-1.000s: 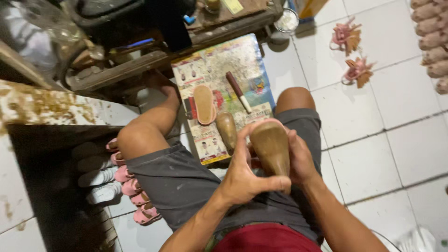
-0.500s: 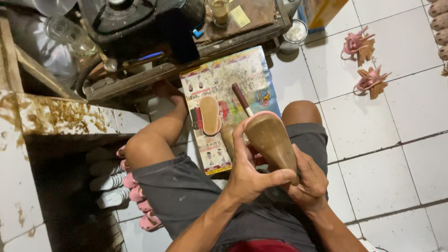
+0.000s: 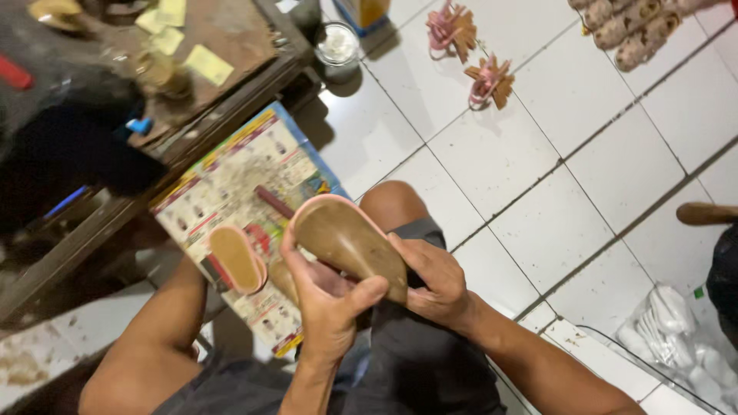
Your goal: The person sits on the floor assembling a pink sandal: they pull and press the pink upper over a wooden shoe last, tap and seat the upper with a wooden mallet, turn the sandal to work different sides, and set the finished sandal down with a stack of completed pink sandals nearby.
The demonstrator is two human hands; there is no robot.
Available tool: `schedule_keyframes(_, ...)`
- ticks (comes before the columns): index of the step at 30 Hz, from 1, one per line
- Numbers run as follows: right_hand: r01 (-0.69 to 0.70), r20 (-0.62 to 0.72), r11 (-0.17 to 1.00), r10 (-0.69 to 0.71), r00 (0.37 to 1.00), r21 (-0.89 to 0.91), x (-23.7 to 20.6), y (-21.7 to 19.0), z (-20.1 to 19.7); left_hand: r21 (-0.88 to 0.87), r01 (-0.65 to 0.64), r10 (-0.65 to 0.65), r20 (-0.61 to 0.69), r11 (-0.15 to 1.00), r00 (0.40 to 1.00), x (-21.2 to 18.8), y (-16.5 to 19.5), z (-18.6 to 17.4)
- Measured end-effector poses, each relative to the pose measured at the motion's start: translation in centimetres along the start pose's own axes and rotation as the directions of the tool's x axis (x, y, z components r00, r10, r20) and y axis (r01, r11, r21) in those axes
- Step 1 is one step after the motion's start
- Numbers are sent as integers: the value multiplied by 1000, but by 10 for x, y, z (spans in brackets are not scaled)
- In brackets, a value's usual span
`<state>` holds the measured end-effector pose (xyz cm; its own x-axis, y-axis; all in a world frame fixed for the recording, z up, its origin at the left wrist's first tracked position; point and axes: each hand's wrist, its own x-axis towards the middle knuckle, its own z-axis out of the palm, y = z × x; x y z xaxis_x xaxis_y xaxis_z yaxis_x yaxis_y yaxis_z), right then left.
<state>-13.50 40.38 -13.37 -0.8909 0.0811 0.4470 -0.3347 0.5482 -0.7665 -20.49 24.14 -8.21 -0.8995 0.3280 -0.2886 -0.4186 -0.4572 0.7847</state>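
Looking down from the head camera, a seated person holds a brown shoe sole with a pink rim [image 3: 350,242] between both hands, above the lap and just over the right knee. The left hand [image 3: 327,300] wraps the sole from below and from its left edge, fingers curled up along the rim and the thumb pressed onto the brown face near its lower end. The right hand [image 3: 434,280] grips the sole's other edge, fingers folded underneath it. Both hands are closed on the sole, and it tilts with its rounded end pointing away from the body.

On the white tiled floor [image 3: 553,154] beyond the knees lies a printed paper sheet [image 3: 231,184], stained with spots. A second, smaller sole [image 3: 237,260] rests on that sheet, just left of the held one, beside a dark stick-like tool [image 3: 273,202]. Two pink strap ornaments [image 3: 469,54] lie further off on the tiles. A clear bag of white pieces [image 3: 676,338] sits at the person's right.
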Motion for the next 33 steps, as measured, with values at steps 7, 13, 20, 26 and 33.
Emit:
schedule_keyframes(7,-314,-146,742,482,864,592,39,135,-29,-110,101,-92,83,989,992,45,-58,37)
schedule_keyframes(13,-733,-191,582,722,665,-352,115,265,-62,-15,251,-246,136,968,960,74,-102,40)
schedule_keyframes(20,-615,-357,440,537,764,-654,185,352,-71,45,297,-299,47,954,953,127,-118,19)
schedule_keyframes(26,-454,-380,822,321,868,-344,196,390,-62,90,238,-235,-35,967,971,156,-108,6)
schedule_keyframes(33,-613,-238,375,925,296,696,163,317,-40,78,135,-133,-30,988,991,130,-51,-17)
